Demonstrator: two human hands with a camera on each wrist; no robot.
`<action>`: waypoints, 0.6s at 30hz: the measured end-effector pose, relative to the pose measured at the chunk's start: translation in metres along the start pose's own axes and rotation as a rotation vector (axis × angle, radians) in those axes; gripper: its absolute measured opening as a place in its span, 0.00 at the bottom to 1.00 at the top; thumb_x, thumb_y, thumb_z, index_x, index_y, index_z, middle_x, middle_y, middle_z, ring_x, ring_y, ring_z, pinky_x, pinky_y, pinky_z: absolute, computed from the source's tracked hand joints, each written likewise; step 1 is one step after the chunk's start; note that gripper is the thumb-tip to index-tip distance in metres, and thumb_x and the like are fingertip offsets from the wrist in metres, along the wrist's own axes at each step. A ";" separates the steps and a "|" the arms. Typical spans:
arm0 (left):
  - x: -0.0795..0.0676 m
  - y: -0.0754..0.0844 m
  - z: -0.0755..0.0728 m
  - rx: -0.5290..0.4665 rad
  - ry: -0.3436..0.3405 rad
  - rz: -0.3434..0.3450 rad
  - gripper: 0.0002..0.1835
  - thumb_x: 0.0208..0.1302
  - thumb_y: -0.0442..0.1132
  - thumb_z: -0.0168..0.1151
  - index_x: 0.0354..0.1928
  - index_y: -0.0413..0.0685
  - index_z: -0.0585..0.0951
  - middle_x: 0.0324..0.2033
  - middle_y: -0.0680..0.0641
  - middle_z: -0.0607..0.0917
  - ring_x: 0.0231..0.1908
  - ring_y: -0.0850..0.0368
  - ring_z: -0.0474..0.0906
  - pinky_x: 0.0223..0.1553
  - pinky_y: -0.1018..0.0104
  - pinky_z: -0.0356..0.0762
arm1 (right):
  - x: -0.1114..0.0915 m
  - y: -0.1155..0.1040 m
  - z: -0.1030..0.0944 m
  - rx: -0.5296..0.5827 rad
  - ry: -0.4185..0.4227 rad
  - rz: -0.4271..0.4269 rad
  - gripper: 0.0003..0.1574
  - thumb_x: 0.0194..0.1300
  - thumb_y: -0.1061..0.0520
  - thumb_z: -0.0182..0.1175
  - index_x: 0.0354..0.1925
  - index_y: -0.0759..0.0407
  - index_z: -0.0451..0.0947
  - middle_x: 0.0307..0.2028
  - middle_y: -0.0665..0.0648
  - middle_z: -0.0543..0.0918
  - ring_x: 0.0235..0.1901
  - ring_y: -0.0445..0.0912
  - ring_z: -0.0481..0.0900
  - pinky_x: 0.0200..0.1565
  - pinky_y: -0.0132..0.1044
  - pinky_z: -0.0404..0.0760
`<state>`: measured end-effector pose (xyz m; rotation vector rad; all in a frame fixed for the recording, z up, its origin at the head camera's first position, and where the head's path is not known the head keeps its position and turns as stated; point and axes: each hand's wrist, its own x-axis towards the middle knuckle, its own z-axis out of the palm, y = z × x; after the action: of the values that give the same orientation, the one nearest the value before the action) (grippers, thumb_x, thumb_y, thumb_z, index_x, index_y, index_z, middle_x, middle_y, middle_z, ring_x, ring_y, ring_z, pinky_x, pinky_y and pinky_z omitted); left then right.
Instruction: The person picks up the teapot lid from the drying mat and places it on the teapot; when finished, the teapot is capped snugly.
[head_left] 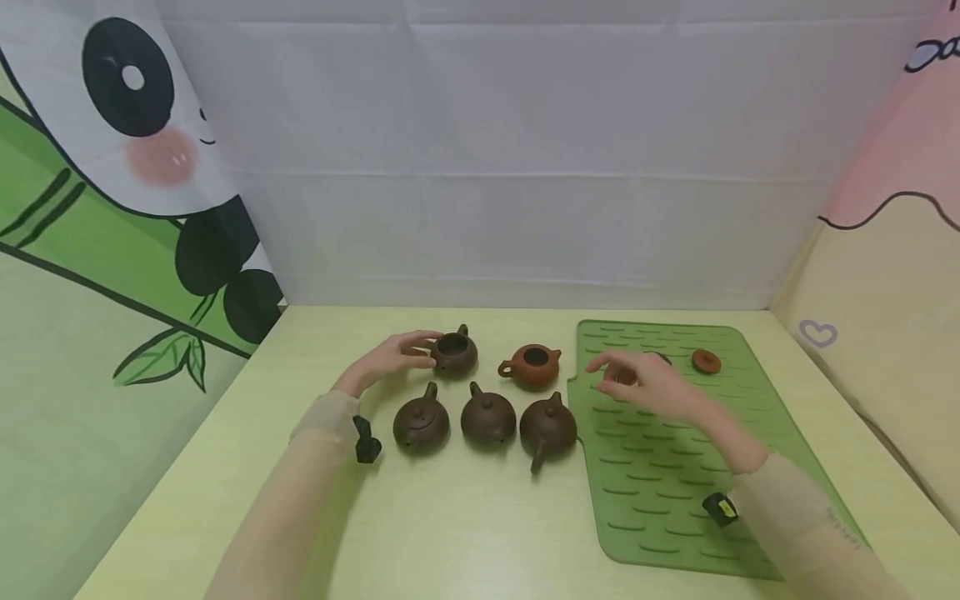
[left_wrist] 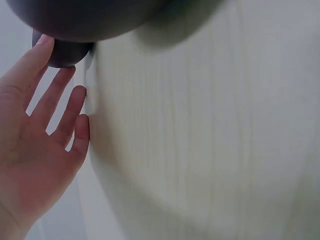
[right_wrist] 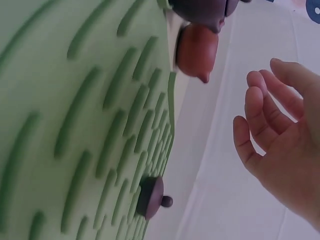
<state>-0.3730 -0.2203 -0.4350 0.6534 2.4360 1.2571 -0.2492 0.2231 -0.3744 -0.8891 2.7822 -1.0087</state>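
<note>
My left hand (head_left: 393, 354) is at the left side of a dark brown teapot (head_left: 467, 360) without a lid. Thumb and fingers are spread, their tips at the pot's wall; the left wrist view shows the fingers (left_wrist: 50, 100) fairly straight. Over the green mat, my right hand (head_left: 652, 383) hovers with loosely bent fingers. Nothing is held in that hand (right_wrist: 285, 120) in the right wrist view. A dark lid (right_wrist: 151, 198) lies on the mat, mostly hidden behind the hand in the head view. Between the hands stands a lidless reddish-brown teapot (head_left: 537, 377).
In front stand three lidded dark teapots, left (head_left: 422, 427), middle (head_left: 488, 422) and right (head_left: 548, 428). A reddish-brown lid (head_left: 706, 361) lies on the ridged green mat (head_left: 645, 500). A white sheet (head_left: 510, 233) hangs behind the table (head_left: 465, 533).
</note>
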 end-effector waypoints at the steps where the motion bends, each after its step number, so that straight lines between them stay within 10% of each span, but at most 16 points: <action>1: 0.000 0.000 0.000 -0.014 -0.005 -0.006 0.32 0.68 0.44 0.62 0.72 0.56 0.66 0.72 0.42 0.68 0.71 0.40 0.65 0.71 0.41 0.61 | 0.000 0.002 -0.002 -0.004 0.006 0.007 0.15 0.71 0.54 0.60 0.54 0.50 0.78 0.32 0.49 0.83 0.30 0.42 0.80 0.34 0.31 0.79; 18: -0.008 0.002 0.008 -0.105 0.001 -0.048 0.31 0.71 0.45 0.58 0.74 0.60 0.63 0.73 0.43 0.65 0.74 0.39 0.57 0.73 0.33 0.48 | 0.002 0.064 -0.023 -0.125 0.264 -0.013 0.27 0.70 0.60 0.59 0.66 0.58 0.72 0.51 0.61 0.83 0.45 0.50 0.79 0.47 0.44 0.81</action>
<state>-0.3618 -0.2181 -0.4369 0.5624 2.3534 1.3551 -0.2882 0.2753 -0.3949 -0.8446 3.0923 -1.0342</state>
